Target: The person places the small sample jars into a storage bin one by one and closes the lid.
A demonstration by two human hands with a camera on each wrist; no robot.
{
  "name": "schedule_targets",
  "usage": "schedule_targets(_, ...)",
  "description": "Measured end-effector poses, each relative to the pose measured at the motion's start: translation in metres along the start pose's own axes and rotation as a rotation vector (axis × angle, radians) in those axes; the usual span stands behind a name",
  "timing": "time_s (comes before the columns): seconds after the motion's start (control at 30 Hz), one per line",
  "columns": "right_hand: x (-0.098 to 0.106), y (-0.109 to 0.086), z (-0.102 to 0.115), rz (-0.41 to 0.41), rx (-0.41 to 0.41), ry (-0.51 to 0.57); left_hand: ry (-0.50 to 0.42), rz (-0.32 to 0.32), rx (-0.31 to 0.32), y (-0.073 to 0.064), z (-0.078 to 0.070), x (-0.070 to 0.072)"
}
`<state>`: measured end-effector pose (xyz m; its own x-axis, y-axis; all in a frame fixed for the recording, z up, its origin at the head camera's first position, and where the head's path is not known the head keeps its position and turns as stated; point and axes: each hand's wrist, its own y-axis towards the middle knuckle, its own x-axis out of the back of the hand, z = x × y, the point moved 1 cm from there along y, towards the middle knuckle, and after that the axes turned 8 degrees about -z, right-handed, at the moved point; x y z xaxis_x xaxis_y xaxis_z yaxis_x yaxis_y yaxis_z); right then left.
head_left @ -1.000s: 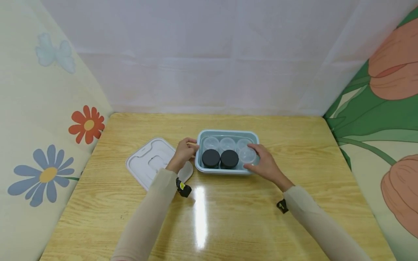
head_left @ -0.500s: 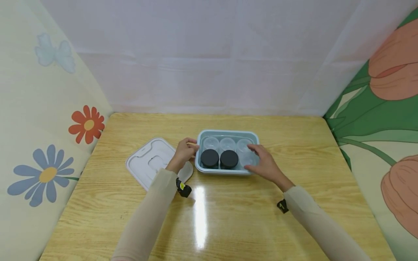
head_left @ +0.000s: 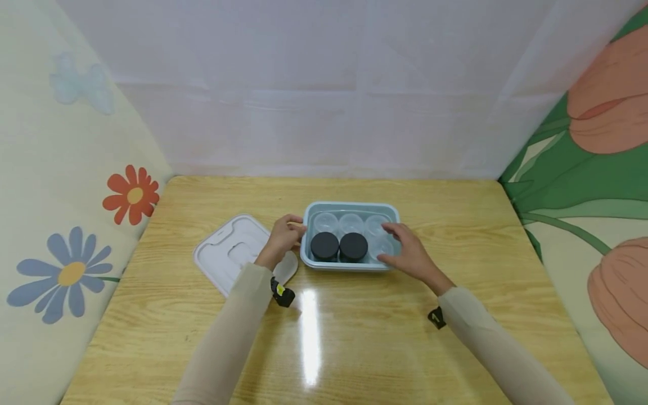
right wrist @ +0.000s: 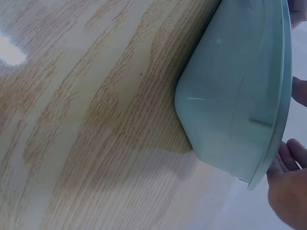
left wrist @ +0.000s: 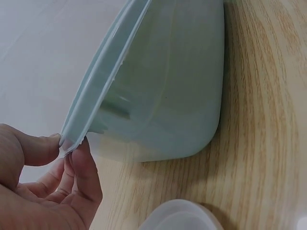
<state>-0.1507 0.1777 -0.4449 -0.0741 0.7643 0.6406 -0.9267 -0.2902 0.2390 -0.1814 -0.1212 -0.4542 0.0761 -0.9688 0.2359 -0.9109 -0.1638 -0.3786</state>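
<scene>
A pale blue plastic bin stands at the middle of the table. Two jars with black lids sit in its front row, and clear round containers line the back. At the front right is another clear container, low in the bin. My left hand pinches the bin's left rim between thumb and fingers. Over the right end of the bin, my right hand has thumb and fingers spread apart around the front right container, with a gap to it. The right wrist view shows fingers close at the rim.
A whitish lid lies on the table left of the bin, partly under the left forearm. Beside that arm shows a pale rounded piece. The wooden table ends at a white curtain behind.
The front right clear container has gone down from between my right fingertips into the bin, and my right hand has let go of it. The black-lidded jars shifted slightly; my left hand stayed put.
</scene>
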Motion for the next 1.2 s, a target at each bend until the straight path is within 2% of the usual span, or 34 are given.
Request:
schedule_targets(0.3,0.0,0.005,-0.003,-0.012,0.016,0.015,-0.001,-0.001,0.011,-0.002,0.0,0.001)
schedule_targets(0.67,0.002,0.007,-0.002,-0.019,-0.017,0.065,-0.007,-0.024,0.001,-0.005,0.0,0.002)
schedule_targets(1.0,0.004,0.007,0.004,-0.037,-0.041,0.066,0.006,-0.044,0.011,-0.005,-0.001,0.01)
schedule_targets(1.2,0.004,0.006,0.008,-0.037,-0.087,0.128,0.013,-0.046,0.006,-0.007,0.002,0.019)
